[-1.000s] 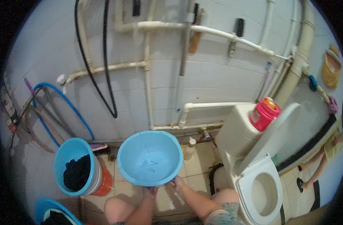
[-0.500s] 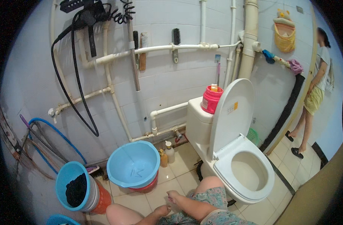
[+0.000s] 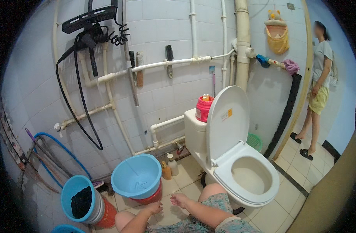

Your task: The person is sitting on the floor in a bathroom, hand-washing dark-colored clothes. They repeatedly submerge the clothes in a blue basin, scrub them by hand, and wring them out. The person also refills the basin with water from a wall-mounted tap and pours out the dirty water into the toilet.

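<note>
My left hand (image 3: 155, 207) hangs just in front of the red bucket (image 3: 149, 198) that carries a light blue basin (image 3: 136, 175). Its fingers look loosely apart, with nothing visible in them. Close by on the right, my right hand (image 3: 179, 200) reaches out over the floor tiles with spread fingers and an empty palm. The two hands do not touch each other. Inside the basin a little water seems to lie over a dark mark on the bottom. Two pump bottles, one amber (image 3: 166, 171) and one white (image 3: 172, 164), stand beyond my hands.
A toilet (image 3: 246, 174) with raised lid stands at right, a pink-red jar (image 3: 204, 108) on its tank. At left, a blue bucket (image 3: 77, 198) holds dark cloth. Hoses (image 3: 65, 149) and pipes run along the wall. A person (image 3: 321, 73) stands beyond the doorway.
My hands have lifted and moved forward, the left one toward the basin; the right hand's fingers have spread. The view has tilted upward and shifted right. The person in the doorway appears more upright.
</note>
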Demonstrator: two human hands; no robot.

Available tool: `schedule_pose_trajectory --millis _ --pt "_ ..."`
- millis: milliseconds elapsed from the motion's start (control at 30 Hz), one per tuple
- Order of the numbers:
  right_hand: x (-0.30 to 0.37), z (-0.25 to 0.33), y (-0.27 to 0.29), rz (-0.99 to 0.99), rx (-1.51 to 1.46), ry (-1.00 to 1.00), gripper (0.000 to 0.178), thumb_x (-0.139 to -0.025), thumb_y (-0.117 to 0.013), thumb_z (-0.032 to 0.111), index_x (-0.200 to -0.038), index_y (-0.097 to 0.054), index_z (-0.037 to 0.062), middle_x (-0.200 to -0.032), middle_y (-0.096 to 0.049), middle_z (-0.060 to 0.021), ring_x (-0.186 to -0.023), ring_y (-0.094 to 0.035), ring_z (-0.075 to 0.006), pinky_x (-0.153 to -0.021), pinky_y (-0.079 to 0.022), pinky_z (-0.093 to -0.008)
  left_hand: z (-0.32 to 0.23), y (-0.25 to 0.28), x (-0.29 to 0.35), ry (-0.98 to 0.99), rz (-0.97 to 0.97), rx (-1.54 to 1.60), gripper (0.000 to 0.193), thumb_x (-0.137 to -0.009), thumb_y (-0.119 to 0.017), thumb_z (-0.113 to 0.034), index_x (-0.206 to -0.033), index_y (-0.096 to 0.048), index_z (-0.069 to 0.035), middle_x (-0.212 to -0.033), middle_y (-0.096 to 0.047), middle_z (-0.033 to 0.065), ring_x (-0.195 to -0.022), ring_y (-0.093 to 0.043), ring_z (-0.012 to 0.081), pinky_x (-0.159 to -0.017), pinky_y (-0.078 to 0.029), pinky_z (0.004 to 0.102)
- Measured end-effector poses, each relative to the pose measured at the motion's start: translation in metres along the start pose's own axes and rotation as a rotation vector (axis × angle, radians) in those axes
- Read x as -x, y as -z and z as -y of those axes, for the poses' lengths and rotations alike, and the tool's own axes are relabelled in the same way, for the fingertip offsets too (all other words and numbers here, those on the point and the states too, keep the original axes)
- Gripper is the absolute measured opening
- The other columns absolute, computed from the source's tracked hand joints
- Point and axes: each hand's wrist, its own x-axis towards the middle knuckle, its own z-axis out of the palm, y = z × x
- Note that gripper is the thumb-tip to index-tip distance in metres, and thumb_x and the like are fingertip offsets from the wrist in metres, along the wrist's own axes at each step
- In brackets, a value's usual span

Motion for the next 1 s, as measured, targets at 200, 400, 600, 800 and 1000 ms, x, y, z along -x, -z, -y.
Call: schedule_pose_trajectory --millis 200,400,600,800,1000 --pt "0.047 0.058 0.027 0.096 0.041 0.164 0.025 -0.087 -0.052 0.022 -0.108 -0.051 0.0079 -0.105 -0.054 -0.0050 -0.097 -0.053 -0.0165 -0.084 -0.047 -0.0309 -0.011 0.056 0.034 -0.018 0.031 -0.215 0.040 -0.084 -0.048 -0.031 -0.117 -0.050 -0.008 -0.110 -0.057 0.0157 -0.102 -0.054 0.0305 -0.085 -0.043 0.0408" --pt "0.053 0.059 0.047 0.129 0.257 0.099 0.027 -0.088 -0.050 0.025 -0.109 -0.050 0.0088 -0.104 -0.056 -0.0036 -0.094 -0.054 -0.0149 -0.081 -0.046 -0.0289 0.009 0.047 0.045 0.051 0.011 -0.400 0.032 -0.083 -0.048 -0.027 -0.110 -0.054 -0.011 -0.108 -0.058 0.0134 -0.099 -0.056 0.0302 -0.080 -0.046 0.0420" --pt "0.042 0.035 0.034 0.110 0.889 0.367 0.036 -0.086 -0.051 0.028 -0.116 -0.049 0.0068 -0.107 -0.058 -0.0090 -0.095 -0.056 -0.0213 -0.079 -0.046 -0.0332 0.007 0.011 0.041 0.023 -0.045 -0.337 0.031 -0.081 -0.050 -0.024 -0.108 -0.056 -0.012 -0.106 -0.059 0.0130 -0.098 -0.056 0.0298 -0.080 -0.046 0.0422" --pt "0.050 0.008 0.031 0.219 1.746 0.376 0.043 -0.084 -0.049 0.032 -0.120 -0.047 0.0091 -0.110 -0.057 -0.0155 -0.099 -0.054 -0.0320 -0.084 -0.044 -0.0397 0.020 -0.012 0.027 0.125 -0.025 -0.298 0.028 -0.079 -0.052 -0.025 -0.101 -0.059 -0.009 -0.104 -0.059 0.0145 -0.096 -0.057 0.0310 -0.079 -0.046 0.0433" --pt "0.056 0.010 0.024 0.352 2.076 0.221 0.044 -0.085 -0.047 0.034 -0.122 -0.047 0.0097 -0.111 -0.056 -0.0158 -0.100 -0.054 -0.0325 -0.084 -0.044 -0.0408 0.030 -0.012 0.038 0.148 -0.010 -0.284 0.028 -0.079 -0.052 -0.025 -0.099 -0.060 -0.007 -0.105 -0.059 0.0163 -0.097 -0.057 0.0321 -0.080 -0.046 0.0421"
